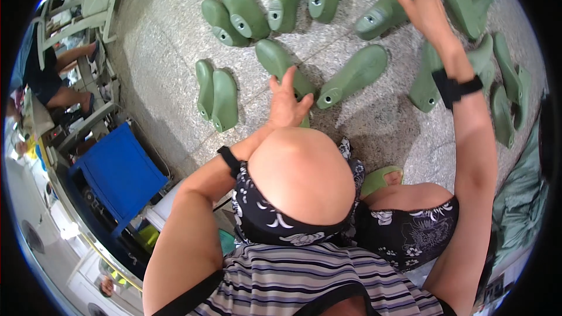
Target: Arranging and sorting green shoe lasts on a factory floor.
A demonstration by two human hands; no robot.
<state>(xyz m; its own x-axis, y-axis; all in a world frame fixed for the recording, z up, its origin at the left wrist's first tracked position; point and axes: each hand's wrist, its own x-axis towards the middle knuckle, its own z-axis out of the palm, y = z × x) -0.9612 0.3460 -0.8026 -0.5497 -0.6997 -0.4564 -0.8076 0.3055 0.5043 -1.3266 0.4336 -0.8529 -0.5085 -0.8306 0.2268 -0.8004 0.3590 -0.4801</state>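
No container holds the green shoe lasts; they lie loose on the speckled floor (175, 29). The left hand (285, 105), fingers spread, presses one last (280, 61); beyond it, the right hand (426, 9), fingers open, touches another last (380, 16).

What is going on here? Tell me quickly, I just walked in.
A person squats over a speckled stone floor strewn with green plastic foot-shaped shoe lasts. The left hand rests on one green last lying just in front of the knees. The right hand reaches further out and touches another green last beside a heap at the upper right. A blue bin stands to the person's left.
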